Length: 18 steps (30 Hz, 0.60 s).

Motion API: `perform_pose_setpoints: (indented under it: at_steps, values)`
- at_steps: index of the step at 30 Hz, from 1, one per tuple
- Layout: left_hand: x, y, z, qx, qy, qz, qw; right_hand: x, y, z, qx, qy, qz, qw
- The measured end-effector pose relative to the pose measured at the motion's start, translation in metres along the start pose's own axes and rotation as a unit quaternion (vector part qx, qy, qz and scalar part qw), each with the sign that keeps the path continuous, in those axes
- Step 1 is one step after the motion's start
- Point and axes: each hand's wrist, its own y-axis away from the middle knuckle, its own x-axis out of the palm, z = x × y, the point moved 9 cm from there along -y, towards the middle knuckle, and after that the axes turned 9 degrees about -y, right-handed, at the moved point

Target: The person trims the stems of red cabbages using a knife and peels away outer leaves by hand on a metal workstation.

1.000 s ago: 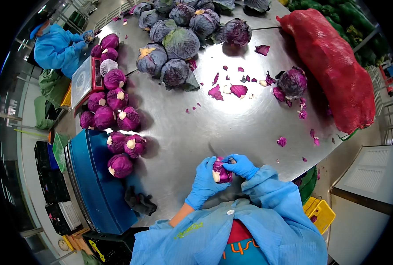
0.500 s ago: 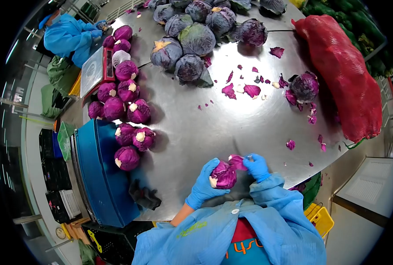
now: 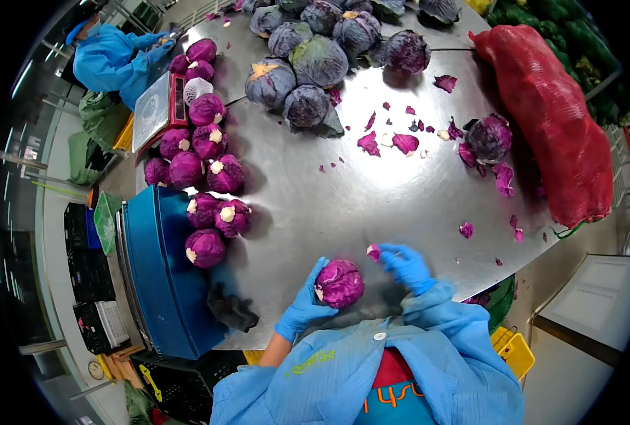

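Observation:
A purple cabbage (image 3: 342, 285) rests in my left hand (image 3: 303, 306), whose gloved fingers wrap its left side; the pale cut stem faces left. My right hand (image 3: 408, 270), also blue-gloved and slightly smeared by motion, is to the right of the cabbage and apart from it. Its fingers stretch leftward with gaps between them. A small purple-and-white leaf scrap (image 3: 374, 253) lies right at those fingertips. Both hands are over the near edge of the metal table (image 3: 294, 205).
Trimmed purple cabbages (image 3: 205, 177) line the left beside a scale (image 3: 156, 112) and blue box (image 3: 166, 276). Untrimmed cabbages (image 3: 318, 62) pile up at the back. Torn leaves (image 3: 503, 178), one cabbage (image 3: 489, 139) and a red mesh sack (image 3: 548, 127) are rightward. A co-worker (image 3: 113, 60) stands far left.
The leaf between my right hand and the cabbage has come away. The cabbage and left hand shifted left, with more gap to the right hand. A larger leaf now shows among the scraps at right.

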Motion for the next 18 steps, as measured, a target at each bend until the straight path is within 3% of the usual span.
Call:
perform_pose_setpoints:
  at_steps: [3, 4, 8, 11, 12, 15, 18]
  values:
    - [-0.006, 0.0, 0.042, -0.062, 0.123, -0.01, 0.99, 0.055, 0.005, -0.054, 0.132, -0.096, 0.068, 0.984]
    - [-0.005, 0.001, 0.045, -0.055, 0.162, -0.053, 0.984, 0.065, 0.01, -0.063, 0.172, -0.126, 0.077, 0.974]
    - [0.006, 0.01, 0.037, -0.107, 0.175, -0.14, 0.969, 0.075, 0.021, -0.041, 0.118, -0.096, 0.1, 0.983]
    - [0.016, 0.013, 0.018, -0.071, 0.267, -0.107, 0.955, 0.075, 0.028, -0.001, -0.044, -0.013, 0.109, 0.993]
    - [0.018, 0.012, 0.01, -0.056, 0.275, -0.085, 0.956, 0.074, 0.036, 0.025, -0.081, 0.07, 0.105, 0.989]
    - [0.031, 0.001, -0.046, -0.002, 0.25, -0.047, 0.967, 0.08, 0.055, 0.084, -0.124, 0.193, 0.114, 0.966]
    - [0.032, -0.008, -0.076, 0.036, 0.192, -0.027, 0.98, 0.082, 0.067, 0.114, -0.14, 0.153, 0.159, 0.965]
